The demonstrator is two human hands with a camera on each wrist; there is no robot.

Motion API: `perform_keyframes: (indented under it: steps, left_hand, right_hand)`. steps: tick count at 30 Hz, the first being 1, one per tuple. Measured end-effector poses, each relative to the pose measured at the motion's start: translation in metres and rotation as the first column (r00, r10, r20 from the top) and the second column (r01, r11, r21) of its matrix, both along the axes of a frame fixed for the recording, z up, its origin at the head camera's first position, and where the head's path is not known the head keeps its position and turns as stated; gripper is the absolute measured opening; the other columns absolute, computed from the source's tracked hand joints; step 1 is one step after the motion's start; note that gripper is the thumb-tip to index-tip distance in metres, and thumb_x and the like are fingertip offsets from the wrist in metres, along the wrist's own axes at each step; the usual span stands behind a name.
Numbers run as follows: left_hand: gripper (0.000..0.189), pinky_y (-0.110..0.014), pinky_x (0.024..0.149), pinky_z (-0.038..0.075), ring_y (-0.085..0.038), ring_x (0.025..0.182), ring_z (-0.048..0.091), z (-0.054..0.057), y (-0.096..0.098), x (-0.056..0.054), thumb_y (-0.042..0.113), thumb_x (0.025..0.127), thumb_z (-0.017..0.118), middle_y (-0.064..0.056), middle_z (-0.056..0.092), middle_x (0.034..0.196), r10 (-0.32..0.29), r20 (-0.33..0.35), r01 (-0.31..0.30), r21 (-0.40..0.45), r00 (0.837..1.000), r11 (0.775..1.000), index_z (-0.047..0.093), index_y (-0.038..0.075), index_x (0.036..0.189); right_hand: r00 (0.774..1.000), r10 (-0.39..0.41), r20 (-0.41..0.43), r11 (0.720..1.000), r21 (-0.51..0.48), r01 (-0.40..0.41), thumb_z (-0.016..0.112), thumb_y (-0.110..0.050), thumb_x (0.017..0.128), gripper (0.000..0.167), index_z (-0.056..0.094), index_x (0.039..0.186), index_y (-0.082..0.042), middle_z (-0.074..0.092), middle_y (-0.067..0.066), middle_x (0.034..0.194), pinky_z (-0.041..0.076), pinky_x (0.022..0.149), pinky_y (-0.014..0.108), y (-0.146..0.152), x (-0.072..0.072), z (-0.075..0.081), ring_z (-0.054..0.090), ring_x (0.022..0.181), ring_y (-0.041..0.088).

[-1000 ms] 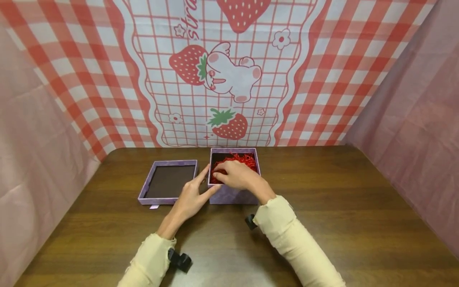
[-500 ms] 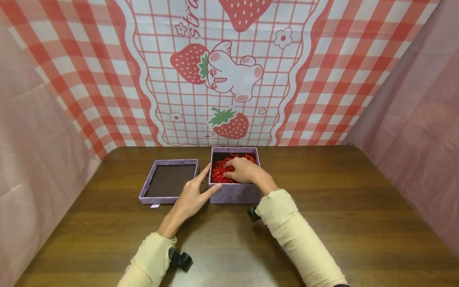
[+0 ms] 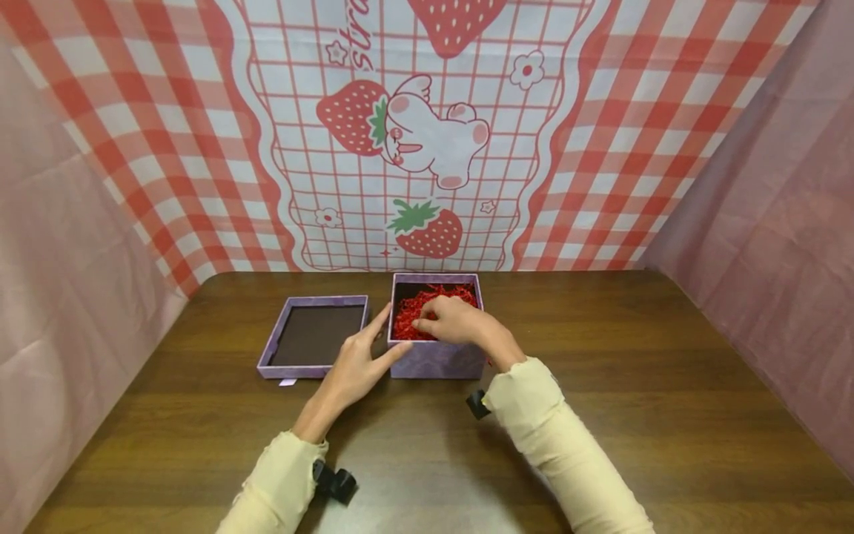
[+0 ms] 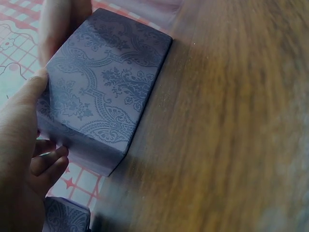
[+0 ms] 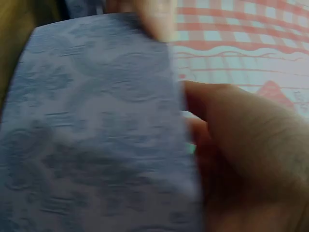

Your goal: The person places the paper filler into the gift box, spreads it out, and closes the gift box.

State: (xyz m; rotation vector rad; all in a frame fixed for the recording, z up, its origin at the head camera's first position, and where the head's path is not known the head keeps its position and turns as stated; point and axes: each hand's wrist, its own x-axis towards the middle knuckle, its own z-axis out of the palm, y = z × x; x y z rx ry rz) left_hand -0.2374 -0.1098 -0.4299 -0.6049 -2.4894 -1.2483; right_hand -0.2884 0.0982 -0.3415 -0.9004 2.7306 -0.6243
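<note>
A purple patterned gift box [image 3: 437, 360] stands without its lid near the back of the table, with red crinkle-cut paper shreds [image 3: 408, 320] inside. My left hand [image 3: 353, 367] steadies its front left corner, thumb at the front rim and straight index finger along the left side. In the left wrist view, the other fingers [image 4: 50, 164] rest loosely bent by the box's side. My right hand [image 3: 457, 320] reaches over the front rim, fingers bent down into the shreds. The right wrist view shows mostly the box wall [image 5: 96, 121]; I cannot tell whether these fingers pinch any shreds.
The box lid [image 3: 316, 337] lies inside up, left of the box, a small pale tab [image 3: 287, 383] showing at its front edge. A strawberry-print cloth [image 3: 427, 133] hangs behind the wooden table [image 3: 634, 386]. Pink cloth hangs at both sides.
My right hand has moved right within the box, uncovering more shreds at the left, and its fingers have bent further. The left hand has stayed at the corner.
</note>
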Motion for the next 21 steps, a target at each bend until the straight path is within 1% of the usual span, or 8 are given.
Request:
perform_keyframes:
  steps: [2, 4, 8, 11, 14, 16, 17, 21]
  left_hand:
    - [0.076, -0.057, 0.101, 0.049, -0.040, 0.126, 0.059, 0.000, 0.000, 0.000, 0.033, 0.098, 0.074, -0.027, 0.053, 0.146, 0.000, 0.002, 0.000, -0.002, 1.000, 1.000, 0.039, 0.007, 0.160]
    - [0.076, -0.057, 0.100, 0.050, -0.040, 0.125, 0.060, -0.001, 0.000, 0.000, 0.033, 0.098, 0.074, -0.027, 0.053, 0.146, -0.002, 0.000, 0.002, -0.002, 1.000, 1.000, 0.039, 0.007, 0.160]
    - [0.076, -0.057, 0.100, 0.050, -0.039, 0.124, 0.060, -0.001, -0.001, 0.000, 0.033, 0.098, 0.074, -0.027, 0.054, 0.145, -0.001, -0.005, 0.001, -0.001, 1.000, 1.000, 0.039, 0.008, 0.160]
    - [0.076, -0.056, 0.100, 0.050, -0.039, 0.124, 0.061, 0.000, -0.001, 0.000, 0.032, 0.098, 0.074, -0.026, 0.055, 0.145, -0.002, -0.007, 0.002, -0.002, 1.000, 1.000, 0.039, 0.007, 0.160]
    - [0.075, -0.056, 0.101, 0.050, -0.040, 0.125, 0.060, -0.001, -0.001, 0.000, 0.032, 0.098, 0.074, -0.027, 0.054, 0.146, -0.003, -0.006, 0.003, -0.003, 1.000, 1.000, 0.039, 0.007, 0.160]
    - [0.075, -0.056, 0.101, 0.049, -0.040, 0.126, 0.059, -0.001, -0.001, 0.001, 0.031, 0.098, 0.074, -0.027, 0.053, 0.147, -0.002, -0.006, 0.002, -0.002, 1.000, 1.000, 0.038, 0.007, 0.160]
    - [0.075, -0.057, 0.101, 0.050, -0.040, 0.126, 0.059, -0.001, 0.000, 0.001, 0.031, 0.098, 0.074, -0.027, 0.053, 0.147, -0.003, -0.007, 0.003, -0.001, 1.000, 1.000, 0.039, 0.007, 0.160]
    - [0.075, -0.057, 0.101, 0.050, -0.040, 0.127, 0.059, -0.001, 0.000, 0.000, 0.031, 0.099, 0.074, -0.027, 0.052, 0.147, -0.008, -0.013, 0.008, 0.000, 1.000, 1.000, 0.038, 0.006, 0.160]
  right_hand:
    - [0.998, 0.036, 0.046, 0.999, 0.038, -0.038, 0.057, -0.023, 0.107, 0.027, 0.075, 0.106, -0.004, 0.068, 0.001, 0.088, 0.048, 0.071, 0.030, 0.000, -0.001, -0.003, 0.056, 0.072, 0.011]
    - [0.997, 0.053, 0.053, 0.998, 0.042, -0.055, 0.055, -0.024, 0.108, 0.028, 0.075, 0.113, -0.004, 0.071, 0.003, 0.098, 0.051, 0.077, 0.032, 0.001, -0.001, -0.002, 0.060, 0.079, 0.012]
    - [1.000, 0.016, 0.000, 1.000, -0.020, -0.016, 0.053, -0.022, 0.110, 0.031, 0.072, 0.125, -0.001, 0.073, 0.009, 0.111, 0.054, 0.083, 0.039, 0.006, 0.002, 0.006, 0.066, 0.086, 0.016]
    - [0.999, -0.017, -0.042, 0.997, -0.076, 0.014, 0.054, -0.021, 0.109, 0.032, 0.071, 0.126, 0.000, 0.073, 0.010, 0.109, 0.055, 0.080, 0.040, 0.007, 0.007, 0.013, 0.066, 0.082, 0.015]
    - [0.999, 0.003, -0.032, 0.997, -0.082, -0.006, 0.055, -0.021, 0.109, 0.029, 0.072, 0.120, -0.001, 0.072, 0.007, 0.096, 0.053, 0.073, 0.036, 0.006, 0.011, 0.014, 0.062, 0.074, 0.014]
    - [0.999, 0.046, 0.012, 0.998, -0.042, -0.046, 0.053, -0.023, 0.110, 0.029, 0.073, 0.114, -0.002, 0.070, 0.005, 0.090, 0.051, 0.070, 0.034, 0.004, 0.012, 0.012, 0.058, 0.071, 0.013]
    - [0.997, 0.066, 0.038, 0.998, -0.023, -0.065, 0.052, -0.024, 0.110, 0.031, 0.073, 0.114, -0.002, 0.070, 0.005, 0.091, 0.050, 0.071, 0.034, 0.002, 0.012, 0.010, 0.058, 0.072, 0.013]
    - [0.988, 0.101, 0.117, 0.993, 0.049, -0.108, 0.049, -0.028, 0.111, 0.036, 0.073, 0.118, -0.002, 0.071, 0.004, 0.100, 0.050, 0.078, 0.033, 0.001, 0.011, 0.006, 0.060, 0.082, 0.011]
